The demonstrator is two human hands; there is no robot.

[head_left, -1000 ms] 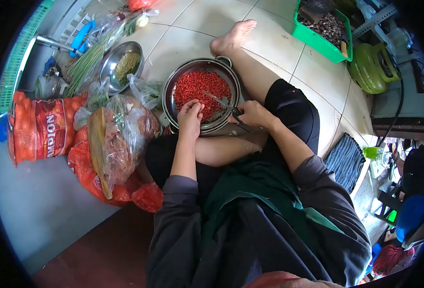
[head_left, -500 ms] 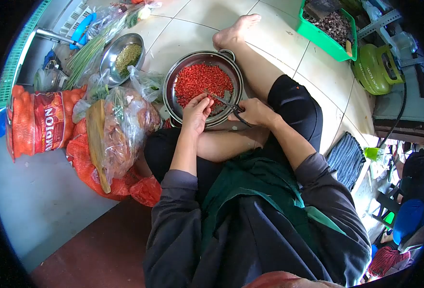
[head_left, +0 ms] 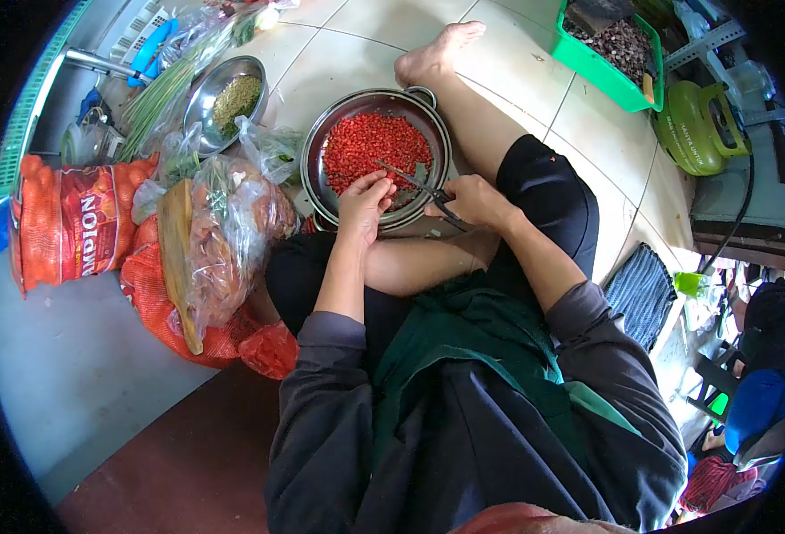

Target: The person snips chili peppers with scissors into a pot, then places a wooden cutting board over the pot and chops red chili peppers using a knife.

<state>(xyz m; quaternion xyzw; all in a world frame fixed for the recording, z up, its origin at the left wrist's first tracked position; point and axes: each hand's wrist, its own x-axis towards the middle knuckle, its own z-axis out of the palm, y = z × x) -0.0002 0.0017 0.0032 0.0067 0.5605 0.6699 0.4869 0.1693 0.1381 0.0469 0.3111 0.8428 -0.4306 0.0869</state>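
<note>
Head view: pot (head_left: 314, 169) with red pieces (head_left: 370, 147).
Right hand (head_left: 481, 203) beside pot, gripping scissors (head_left: 430, 190); left hand (head_left: 366, 205) over pot, fingertips pinched, contents unclear.

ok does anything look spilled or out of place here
A reddish fleck on the black trousers, at the right knee, stands out because the heap of red pieces lies inside the pot; it's too small to tell whether it's spilled or just a mark.

Left hand (head_left: 363, 206), fingers (head_left: 375, 184) pinched; right hand (head_left: 477, 203) curled, forearms (head_left: 543, 260) angled inward
</note>
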